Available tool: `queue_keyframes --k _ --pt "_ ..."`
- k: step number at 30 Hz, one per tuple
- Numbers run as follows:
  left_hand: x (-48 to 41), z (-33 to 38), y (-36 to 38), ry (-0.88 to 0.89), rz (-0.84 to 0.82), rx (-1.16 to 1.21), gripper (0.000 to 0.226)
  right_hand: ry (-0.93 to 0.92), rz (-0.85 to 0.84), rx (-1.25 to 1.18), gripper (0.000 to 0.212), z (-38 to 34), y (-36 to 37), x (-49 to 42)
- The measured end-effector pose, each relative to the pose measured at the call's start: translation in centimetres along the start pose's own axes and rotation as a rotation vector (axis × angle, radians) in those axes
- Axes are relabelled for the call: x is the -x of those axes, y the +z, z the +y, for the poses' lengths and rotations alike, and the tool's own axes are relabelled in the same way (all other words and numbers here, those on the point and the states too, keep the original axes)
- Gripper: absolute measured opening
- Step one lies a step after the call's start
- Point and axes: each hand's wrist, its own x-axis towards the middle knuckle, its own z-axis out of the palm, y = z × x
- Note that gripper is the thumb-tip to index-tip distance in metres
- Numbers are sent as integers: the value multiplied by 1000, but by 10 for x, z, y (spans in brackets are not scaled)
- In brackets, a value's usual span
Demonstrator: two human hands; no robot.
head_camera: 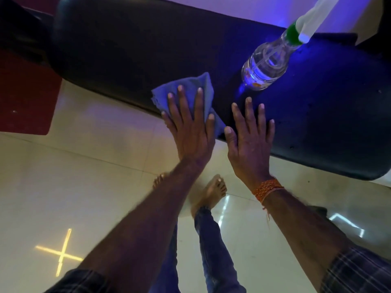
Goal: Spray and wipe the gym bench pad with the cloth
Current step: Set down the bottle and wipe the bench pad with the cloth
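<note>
Pressing flat with fingers spread, the left hand (190,123) pins the blue cloth (188,92) on the near edge of the black bench pad (317,123). At its 3 o'clock, the right hand (251,142) lies open-palmed on bare pad, gripping nothing. A clear spray bottle (266,64) stands on the pad at 1 o'clock.

Glossy pale tiled floor (88,166), red mat (27,98), blue-violet light

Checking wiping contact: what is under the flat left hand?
The crumpled blue cloth lies under the left hand, on the black padded gym bench. The pad surface beneath the cloth is hidden.
</note>
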Motion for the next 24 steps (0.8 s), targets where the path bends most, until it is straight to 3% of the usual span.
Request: queue_keyframes --k 3,5,10,15,19,24 --pt "32 9 -7 210 -129 51 60 1 -16 9 59 0 -3 0" --pt "16 1 -7 285 -116 2 60 -4 -14 1 59 1 -5 -2" --pt "-35 5 -4 183 -27 -89 56 -4 -10 16 59 3 -5 -2" --pt "-17 -1 -16 415 -195 -80 57 16 -23 4 56 5 -12 -6" --pt "-89 -6 -15 373 -176 -159 57 7 24 0 51 11 -10 -8" --pt "-40 9 -20 380 -187 -164 56 49 1 -26 47 6 -11 -8"
